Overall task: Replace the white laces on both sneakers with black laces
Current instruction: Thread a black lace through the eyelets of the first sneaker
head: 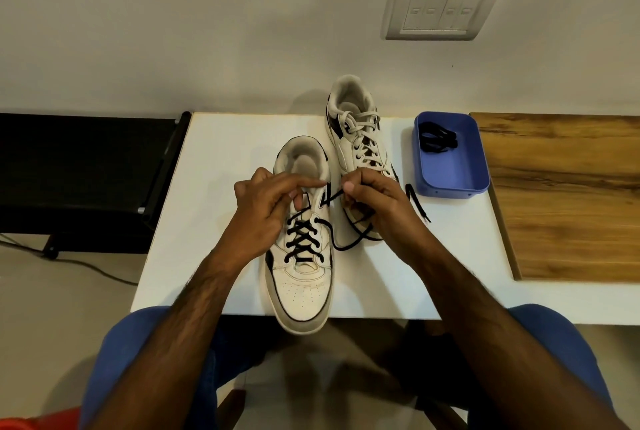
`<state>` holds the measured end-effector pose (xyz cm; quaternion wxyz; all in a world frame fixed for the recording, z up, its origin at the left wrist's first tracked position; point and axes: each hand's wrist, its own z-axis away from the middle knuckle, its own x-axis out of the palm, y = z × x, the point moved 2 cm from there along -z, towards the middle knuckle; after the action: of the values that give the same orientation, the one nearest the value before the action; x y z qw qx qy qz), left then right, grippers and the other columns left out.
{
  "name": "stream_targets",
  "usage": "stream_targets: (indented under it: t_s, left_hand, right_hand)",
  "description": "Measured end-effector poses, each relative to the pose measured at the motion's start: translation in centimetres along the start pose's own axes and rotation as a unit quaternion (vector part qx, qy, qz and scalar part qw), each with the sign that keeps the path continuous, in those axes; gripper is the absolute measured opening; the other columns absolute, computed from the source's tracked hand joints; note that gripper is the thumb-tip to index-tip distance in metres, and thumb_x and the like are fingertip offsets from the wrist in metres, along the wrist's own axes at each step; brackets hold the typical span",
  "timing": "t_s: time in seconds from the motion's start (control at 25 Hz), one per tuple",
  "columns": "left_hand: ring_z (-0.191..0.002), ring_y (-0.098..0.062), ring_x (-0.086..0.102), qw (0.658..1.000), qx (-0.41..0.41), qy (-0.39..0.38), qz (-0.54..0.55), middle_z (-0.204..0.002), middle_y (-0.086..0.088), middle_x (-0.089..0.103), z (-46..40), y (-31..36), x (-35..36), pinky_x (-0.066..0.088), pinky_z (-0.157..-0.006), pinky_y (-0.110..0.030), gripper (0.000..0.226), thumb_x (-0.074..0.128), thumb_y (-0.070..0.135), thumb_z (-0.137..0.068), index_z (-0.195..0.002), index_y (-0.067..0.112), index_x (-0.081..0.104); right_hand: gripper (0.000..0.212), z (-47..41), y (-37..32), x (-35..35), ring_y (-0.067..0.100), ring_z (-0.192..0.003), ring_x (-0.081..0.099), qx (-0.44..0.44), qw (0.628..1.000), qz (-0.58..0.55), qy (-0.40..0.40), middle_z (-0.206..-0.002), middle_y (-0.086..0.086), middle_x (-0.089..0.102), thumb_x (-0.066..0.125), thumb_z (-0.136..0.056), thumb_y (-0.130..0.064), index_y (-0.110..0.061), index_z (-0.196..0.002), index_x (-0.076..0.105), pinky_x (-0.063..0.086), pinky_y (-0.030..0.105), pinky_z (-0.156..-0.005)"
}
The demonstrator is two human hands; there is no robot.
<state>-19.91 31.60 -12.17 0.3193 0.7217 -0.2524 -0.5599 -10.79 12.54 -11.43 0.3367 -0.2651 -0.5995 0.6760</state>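
While the right hand (372,199) pinches the black lace (332,199) near its tip and pulls it out of a top hole, the left hand (268,202) curls its fingers around the tongue and collar of the near shoe (301,277), likely to keep it from sliding and to hold the hole open. Most of this shoe already has black lace crossing up the front, so only the top holes seem left. Loose lace loops across the white table (214,187) beside the shoe, and its other end (417,202) lies past the right hand. Just behind stands the far shoe (356,128), which has its white lace (360,121) in place, so that one is not done yet. To the right sits a blue tray (453,176), close enough to reach. Inside it lies a second black lace (438,138), bunched up at the back, probably waiting for the far shoe.
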Motion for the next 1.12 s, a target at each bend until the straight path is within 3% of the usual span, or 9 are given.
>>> stream_targets:
  t_s: [0.12, 0.28, 0.44, 0.56, 0.64, 0.76, 0.84, 0.96, 1.12]
  left_hand:
    - [-0.1, -0.01, 0.047, 1.0, 0.008, 0.002, -0.025, -0.095, 0.021, 0.064, 0.2, 0.2, -0.2, 0.023, -0.092, -0.037, 0.042, 0.046, 0.015, -0.103, -0.124, 0.046, 0.065]
    - [-0.116, -0.013, 0.042, 0.981, 0.093, 0.025, -0.168, -0.123, 0.017, 0.051, 0.7, 1.8, -0.3, 0.019, -0.09, -0.033, 0.028, 0.055, 0.04, -0.097, -0.122, 0.036, 0.066]
    - [-0.132, -0.025, 0.037, 0.94, 0.162, -0.036, -0.297, -0.145, 0.002, 0.048, 1.1, 2.6, 1.0, 0.023, -0.096, -0.045, 0.024, 0.072, 0.042, -0.083, -0.104, 0.032, 0.069]
    - [-0.134, -0.026, 0.037, 0.931, 0.163, -0.044, -0.323, -0.147, 0.002, 0.048, 0.9, 2.7, 1.6, 0.024, -0.097, -0.049, 0.012, 0.076, 0.034, -0.084, -0.093, 0.029, 0.068]
    - [-0.134, -0.022, 0.034, 0.956, 0.148, -0.031, -0.253, -0.144, 0.007, 0.048, 1.1, 2.9, 1.6, 0.019, -0.097, -0.041, 0.009, 0.075, 0.032, -0.086, -0.091, 0.03, 0.068]
    - [-0.133, -0.004, 0.027, 0.989, 0.091, 0.012, -0.111, -0.138, 0.02, 0.044, 1.0, 3.1, 1.3, 0.015, -0.098, -0.028, 0.012, 0.062, 0.043, -0.091, -0.093, 0.033, 0.067]
    - [-0.131, 0.004, 0.025, 0.993, 0.072, 0.041, -0.08, -0.133, 0.024, 0.042, 0.9, 3.1, 1.2, 0.017, -0.099, -0.028, 0.018, 0.057, 0.047, -0.092, -0.093, 0.032, 0.067]
    - [-0.125, -0.004, 0.034, 0.99, 0.069, 0.068, -0.099, -0.129, 0.014, 0.054, 0.8, 3.2, 1.4, 0.022, -0.093, -0.036, 0.024, 0.057, 0.046, -0.094, -0.09, 0.026, 0.068]
    - [-0.119, -0.009, 0.039, 0.988, 0.075, 0.086, -0.102, -0.121, 0.017, 0.052, 0.7, 2.8, 0.7, 0.02, -0.089, -0.034, 0.031, 0.056, 0.048, -0.095, -0.08, 0.023, 0.067]
  right_hand:
    - [0.027, -0.3, -0.6, 0.0, 0.012, -0.058, 0.052, -0.002, 0.994, 0.096, 0.057, -0.066, -0.001, 0.062, 0.064, -0.099, -0.025, -0.002, -0.084, 0.061, 0.042, 0.023, -0.058]
    - [0.028, -0.2, -1.4, -1.7, 0.027, -0.067, 0.052, 0.017, 0.996, -0.021, 0.079, -0.072, 0.01, 0.065, 0.064, -0.098, -0.029, -0.006, -0.082, 0.06, 0.043, 0.034, -0.062]
    - [0.019, -0.6, -1.3, -2.3, 0.024, -0.071, 0.061, 0.028, 0.993, -0.064, 0.095, -0.089, 0.013, 0.071, 0.062, -0.099, -0.015, 0.001, -0.109, 0.064, 0.05, 0.03, -0.064]
    - [0.032, -1.0, -0.8, -3.2, 0.021, -0.089, 0.07, 0.012, 0.994, 0.033, 0.103, -0.109, 0.011, 0.071, 0.067, -0.095, -0.008, -0.01, -0.126, 0.062, 0.057, 0.032, -0.076]
    - [0.044, -0.9, -0.8, -3.6, 0.015, -0.111, 0.065, -0.013, 0.98, 0.167, 0.107, -0.128, 0.003, 0.063, 0.07, -0.094, -0.015, -0.019, -0.136, 0.056, 0.055, 0.032, -0.091]
    - [0.035, 0.0, -2.0, -3.3, 0.019, -0.131, 0.043, -0.129, 0.891, 0.405, 0.159, -0.14, -0.004, 0.049, 0.065, -0.095, -0.037, -0.031, -0.129, 0.061, 0.033, 0.034, -0.101]
    - [0.03, 0.5, -3.0, -2.3, 0.017, -0.119, 0.049, -0.163, 0.905, 0.383, 0.09, -0.12, -0.007, 0.059, 0.054, -0.097, -0.051, -0.029, -0.109, 0.069, 0.035, 0.035, -0.096]
    - [0.032, 1.1, -3.2, -0.7, 0.009, -0.092, 0.062, -0.054, 0.955, 0.27, -0.111, -0.093, -0.004, 0.07, 0.054, -0.1, -0.046, -0.018, -0.097, 0.068, 0.047, 0.025, -0.082]
    - [0.022, 1.1, -2.3, -1.2, 0.017, -0.074, 0.063, -0.008, 0.983, 0.103, -0.149, -0.076, 0.008, 0.068, 0.054, -0.104, -0.019, -0.002, -0.091, 0.058, 0.047, 0.026, -0.074]
